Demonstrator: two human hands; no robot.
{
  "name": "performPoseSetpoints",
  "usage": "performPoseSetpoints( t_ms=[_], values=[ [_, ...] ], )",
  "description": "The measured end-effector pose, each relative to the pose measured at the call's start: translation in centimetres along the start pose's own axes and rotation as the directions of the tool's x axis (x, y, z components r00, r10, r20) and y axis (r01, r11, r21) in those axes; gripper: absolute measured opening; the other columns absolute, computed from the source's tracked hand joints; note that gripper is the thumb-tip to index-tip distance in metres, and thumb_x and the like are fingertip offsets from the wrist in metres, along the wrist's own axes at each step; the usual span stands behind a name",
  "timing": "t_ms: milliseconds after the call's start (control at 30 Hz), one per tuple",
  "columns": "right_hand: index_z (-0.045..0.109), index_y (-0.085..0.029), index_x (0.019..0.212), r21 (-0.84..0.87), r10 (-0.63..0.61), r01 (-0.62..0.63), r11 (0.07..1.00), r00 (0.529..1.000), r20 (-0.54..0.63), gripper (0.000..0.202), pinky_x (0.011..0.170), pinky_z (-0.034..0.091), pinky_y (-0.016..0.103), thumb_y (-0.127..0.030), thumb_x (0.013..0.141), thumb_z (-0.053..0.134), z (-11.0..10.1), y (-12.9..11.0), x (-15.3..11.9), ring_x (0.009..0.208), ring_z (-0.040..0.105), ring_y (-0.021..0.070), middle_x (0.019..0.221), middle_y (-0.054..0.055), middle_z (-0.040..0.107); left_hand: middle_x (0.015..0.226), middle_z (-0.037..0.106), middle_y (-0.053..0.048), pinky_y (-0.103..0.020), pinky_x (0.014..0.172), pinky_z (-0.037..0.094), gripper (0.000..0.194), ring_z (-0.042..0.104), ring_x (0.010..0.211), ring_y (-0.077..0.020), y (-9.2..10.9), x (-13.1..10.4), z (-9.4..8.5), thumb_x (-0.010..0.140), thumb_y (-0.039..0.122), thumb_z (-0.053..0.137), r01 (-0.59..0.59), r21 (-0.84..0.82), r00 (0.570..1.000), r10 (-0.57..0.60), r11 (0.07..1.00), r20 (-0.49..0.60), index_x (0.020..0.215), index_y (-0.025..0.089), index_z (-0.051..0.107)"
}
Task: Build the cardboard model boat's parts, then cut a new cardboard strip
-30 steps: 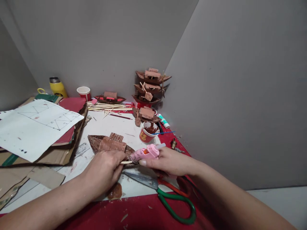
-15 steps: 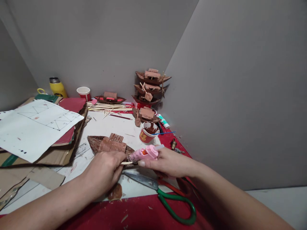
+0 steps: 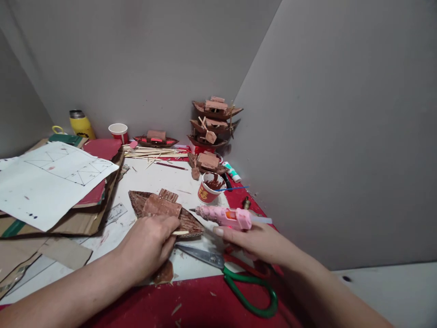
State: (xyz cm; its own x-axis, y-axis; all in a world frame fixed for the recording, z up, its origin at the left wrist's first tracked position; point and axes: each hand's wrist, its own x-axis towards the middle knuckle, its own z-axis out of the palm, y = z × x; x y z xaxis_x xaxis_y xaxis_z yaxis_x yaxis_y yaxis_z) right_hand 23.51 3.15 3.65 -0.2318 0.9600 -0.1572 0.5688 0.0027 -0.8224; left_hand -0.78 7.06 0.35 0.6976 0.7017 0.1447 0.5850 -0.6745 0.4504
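Note:
A brown model boat (image 3: 193, 222) with a reddish-brown cabin roof lies on the white work surface. My left hand (image 3: 153, 239) is closed at its near side, pinching a pale wooden stick (image 3: 180, 233) against the hull; the fingertips are partly hidden. To the right, my right hand (image 3: 251, 239) is closed around a pink hot glue gun (image 3: 221, 216), whose nozzle points left, a little apart from the boat's bow. Below both hands lie scissors (image 3: 252, 291) with one green and one red handle, blades toward the left.
A paper cup with brown paint (image 3: 208, 187) stands behind the glue gun. Finished boats (image 3: 215, 109) are stacked at the back, near a pile of thin sticks (image 3: 157, 153). Cardboard and a drawing sheet (image 3: 51, 182) cover the left side. Grey walls (image 3: 341, 114) rise behind and right.
My right hand has drawn the glue gun back to the right, off the boat's bow, uncovering it. The boat has turned slightly; my left hand stays nearly still.

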Motion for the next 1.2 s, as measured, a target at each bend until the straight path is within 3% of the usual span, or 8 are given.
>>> performPoseSetpoints(
  t_ms=[133,267,333,433,533,800,1000,1200],
  values=[
    [0.056,-0.019,0.133,0.012,-0.204,0.207,0.978,0.971,-0.122,0.049,0.110,0.037,0.040,-0.032,0.086,0.058,1.7,1.8,0.9,0.126,0.052,0.0251,0.134,0.009,0.059,0.074,0.066,-0.004,-0.026,0.058,0.042,0.014,0.063,0.068,-0.0188,0.3,-0.1,0.0,0.079,0.008,0.048,-0.007,0.041,1.000,0.006,0.999,0.014,0.080,0.018,0.057],
    [0.059,-0.019,0.128,-0.041,-0.243,0.240,0.970,0.954,-0.175,0.044,0.106,0.040,0.041,-0.029,0.085,0.059,2.8,2.4,1.8,0.117,0.057,0.0265,0.126,0.010,0.063,0.067,0.063,-0.002,-0.025,0.053,0.037,0.015,0.060,0.060,-0.0176,0.5,-0.3,0.0,0.077,0.006,0.046,-0.037,0.067,0.999,0.038,0.997,-0.006,0.074,0.019,0.052],
    [0.060,-0.019,0.126,-0.007,-0.207,0.208,0.978,0.964,-0.165,0.043,0.100,0.045,0.040,-0.028,0.084,0.060,3.2,2.3,2.0,0.106,0.062,0.0259,0.116,0.009,0.067,0.066,0.062,-0.002,-0.025,0.053,0.037,0.016,0.059,0.060,-0.0174,0.6,-0.3,0.1,0.077,0.005,0.045,-0.054,0.066,0.998,0.055,0.996,-0.011,0.074,0.020,0.051],
    [0.051,-0.020,0.134,0.180,-0.060,0.076,0.981,0.994,-0.093,0.051,0.075,0.055,0.034,-0.026,0.084,0.058,3.8,2.0,2.1,0.077,0.067,0.0205,0.099,0.006,0.069,0.065,0.062,-0.002,-0.025,0.052,0.037,0.016,0.058,0.059,-0.0175,0.5,-0.2,0.2,0.077,0.006,0.044,-0.046,0.062,0.999,0.045,0.997,0.014,0.074,0.020,0.050],
    [0.044,-0.021,0.140,0.347,0.048,-0.030,0.937,0.998,-0.042,0.060,0.057,0.052,0.026,-0.026,0.082,0.059,4.2,1.7,2.2,0.063,0.064,0.0163,0.084,0.002,0.067,0.066,0.062,-0.003,-0.025,0.053,0.037,0.017,0.059,0.059,-0.0180,0.6,-0.1,0.1,0.076,0.005,0.043,-0.036,0.050,0.999,0.034,0.998,0.038,0.075,0.020,0.051],
    [0.054,-0.022,0.128,0.388,0.151,-0.108,0.916,0.985,-0.083,0.052,0.043,0.040,0.019,-0.024,0.077,0.062,4.4,1.3,2.4,0.048,0.050,0.0108,0.060,-0.004,0.057,0.070,0.065,-0.004,-0.027,0.055,0.039,0.020,0.062,0.062,-0.0196,0.8,0.0,0.1,0.074,0.004,0.041,-0.071,0.058,0.996,0.068,0.996,0.050,0.076,0.019,0.053],
    [0.061,-0.022,0.113,0.418,0.246,-0.189,0.889,0.965,-0.088,0.038,0.042,0.040,0.020,-0.025,0.075,0.061,4.6,1.2,2.5,0.052,0.055,0.0127,0.061,-0.003,0.059,0.073,0.066,-0.006,-0.029,0.059,0.041,0.019,0.065,0.069,-0.0230,0.3,0.3,0.5,0.072,0.004,0.043,-0.082,0.070,0.996,0.079,0.994,0.050,0.077,0.019,0.052],
    [0.062,-0.023,0.111,0.413,0.244,-0.191,0.890,0.967,-0.079,0.036,0.041,0.040,0.019,-0.024,0.076,0.060,4.6,1.4,2.5,0.052,0.056,0.0124,0.064,-0.002,0.062,0.072,0.067,-0.006,-0.029,0.059,0.041,0.019,0.064,0.068,-0.0223,0.4,0.5,0.4,0.070,0.003,0.043,-0.096,0.082,0.995,0.093,0.992,0.043,0.075,0.019,0.052]
  ],
)
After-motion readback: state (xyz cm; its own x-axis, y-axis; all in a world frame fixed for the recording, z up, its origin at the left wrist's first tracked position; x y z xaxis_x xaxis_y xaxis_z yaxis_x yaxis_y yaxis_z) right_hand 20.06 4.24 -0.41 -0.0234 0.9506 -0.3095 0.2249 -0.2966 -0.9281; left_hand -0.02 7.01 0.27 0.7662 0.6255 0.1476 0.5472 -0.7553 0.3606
